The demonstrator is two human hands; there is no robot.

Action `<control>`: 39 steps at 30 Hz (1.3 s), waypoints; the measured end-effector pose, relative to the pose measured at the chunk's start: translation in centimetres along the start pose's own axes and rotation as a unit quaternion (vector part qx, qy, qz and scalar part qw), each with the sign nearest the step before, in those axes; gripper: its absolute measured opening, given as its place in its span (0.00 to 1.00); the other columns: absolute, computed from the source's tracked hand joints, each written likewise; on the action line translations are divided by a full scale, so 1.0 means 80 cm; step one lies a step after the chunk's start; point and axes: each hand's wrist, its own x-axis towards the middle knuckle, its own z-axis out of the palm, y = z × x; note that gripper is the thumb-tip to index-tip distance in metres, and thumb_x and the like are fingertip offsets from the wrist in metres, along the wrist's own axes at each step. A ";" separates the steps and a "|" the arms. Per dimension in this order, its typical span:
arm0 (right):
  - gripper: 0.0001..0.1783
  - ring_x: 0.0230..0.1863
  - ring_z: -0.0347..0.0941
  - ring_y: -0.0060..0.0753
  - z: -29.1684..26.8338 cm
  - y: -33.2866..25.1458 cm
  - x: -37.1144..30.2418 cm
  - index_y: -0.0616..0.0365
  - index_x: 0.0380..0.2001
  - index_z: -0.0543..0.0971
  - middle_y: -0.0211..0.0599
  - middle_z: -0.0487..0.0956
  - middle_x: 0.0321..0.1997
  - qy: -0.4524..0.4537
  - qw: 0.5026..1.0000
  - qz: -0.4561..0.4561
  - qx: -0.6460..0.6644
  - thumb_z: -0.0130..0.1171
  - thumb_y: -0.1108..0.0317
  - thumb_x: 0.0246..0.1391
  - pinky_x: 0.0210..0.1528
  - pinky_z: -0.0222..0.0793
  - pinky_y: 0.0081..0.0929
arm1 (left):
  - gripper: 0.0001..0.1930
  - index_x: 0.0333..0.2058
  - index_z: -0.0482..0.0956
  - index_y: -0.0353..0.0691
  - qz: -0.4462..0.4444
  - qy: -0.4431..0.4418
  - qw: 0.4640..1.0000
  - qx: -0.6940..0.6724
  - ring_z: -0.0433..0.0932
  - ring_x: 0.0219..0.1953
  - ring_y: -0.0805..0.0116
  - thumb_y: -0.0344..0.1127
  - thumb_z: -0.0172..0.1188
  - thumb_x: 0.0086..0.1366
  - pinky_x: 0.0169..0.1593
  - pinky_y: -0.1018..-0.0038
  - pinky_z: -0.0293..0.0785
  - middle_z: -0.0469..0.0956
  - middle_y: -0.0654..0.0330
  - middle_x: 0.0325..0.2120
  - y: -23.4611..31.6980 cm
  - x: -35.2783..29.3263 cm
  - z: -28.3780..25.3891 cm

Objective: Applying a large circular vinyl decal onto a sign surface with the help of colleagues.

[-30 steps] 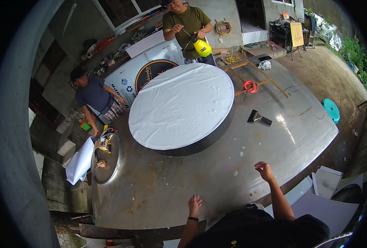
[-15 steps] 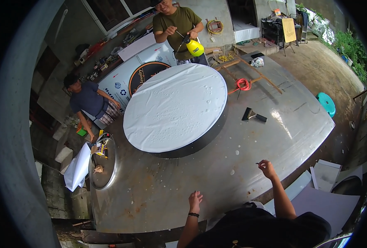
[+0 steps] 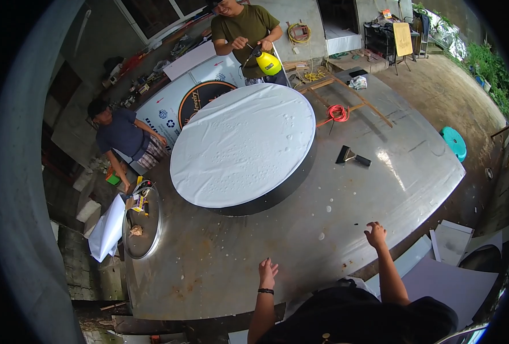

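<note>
Bare hands held over a metal table, a white-topped drum farther off

A broad, stained metal table [image 3: 225,269] fills most of the view. The white-topped drum [image 3: 243,146], wide and round with a dark side, sits on its far half; its pale covering is wrinkled and bubbled. Behind the drum stands a co-worker in a green shirt [image 3: 248,35]; to its left, another in a dark shirt [image 3: 122,135] leans in. A crumpled white sheet [image 3: 108,229] lies left of the drum, and to its far right is a wooden frame [image 3: 317,85]. Left and nearer than the drum is a round metal rim [image 3: 158,229]. The co-worker behind the drum holds a yellow sprayer [image 3: 269,64]. A red coil [image 3: 338,113] lies just right of the drum.

On the drum's near side, the right hand [image 3: 376,235] has its fingers loosely spread; the left hand [image 3: 267,273] is half curled, and whether it pinches anything cannot be told.

Right of the drum lies a black-handled squeegee [image 3: 355,157]. Nearer than the drum, a small dark piece [image 3: 356,224] shows just beside the right fingertips, apart from them.
</note>
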 end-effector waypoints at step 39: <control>0.40 0.60 0.49 0.42 0.005 -0.010 0.021 0.49 0.55 0.56 0.37 0.55 0.59 -0.341 0.895 0.117 -0.263 0.52 0.44 0.40 0.51 0.31 0.71 | 0.28 0.42 0.64 0.45 -0.282 0.044 0.930 -0.231 0.21 0.55 0.30 0.61 0.45 0.50 0.52 0.41 0.23 0.24 0.21 0.48 0.030 0.081 -0.081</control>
